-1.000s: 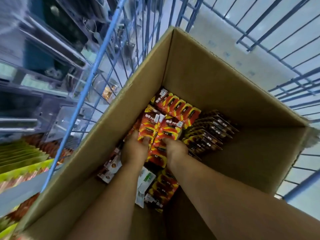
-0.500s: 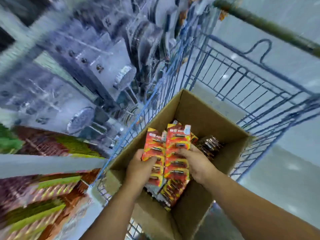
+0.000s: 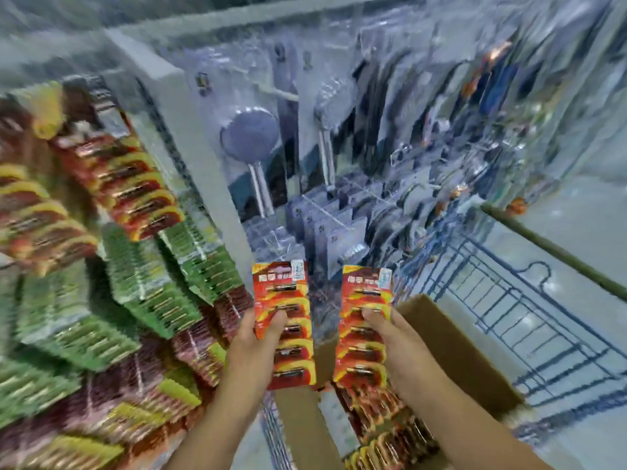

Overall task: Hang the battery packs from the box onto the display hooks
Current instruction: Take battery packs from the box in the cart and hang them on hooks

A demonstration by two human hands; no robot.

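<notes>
Store display shelving [image 3: 190, 137] fills the background, grey-panelled and motion-blurred. At left hang dense overlapping rows of flat carded goods: green packs [image 3: 152, 286] in the middle, red-and-yellow packs [image 3: 135, 184] above. Behind centre hang clear-bagged shower heads [image 3: 252, 137] with round perforated faces and long handles. At right stands a blue wire cart [image 3: 529, 320] of thin metal bars, holding an open brown corrugated cardboard box [image 3: 454, 347]; more red battery packs [image 3: 383, 432] lie stacked inside it. Two long rectangular battery strips, glossy red-orange card with rows of blistered cells, are held upright above the box, apart from each other. The left hand [image 3: 251, 347] pinches the left battery strip [image 3: 283, 320], thumb across its face. The right hand [image 3: 397, 344] pinches the right battery strip [image 3: 364, 327] likewise.
</notes>
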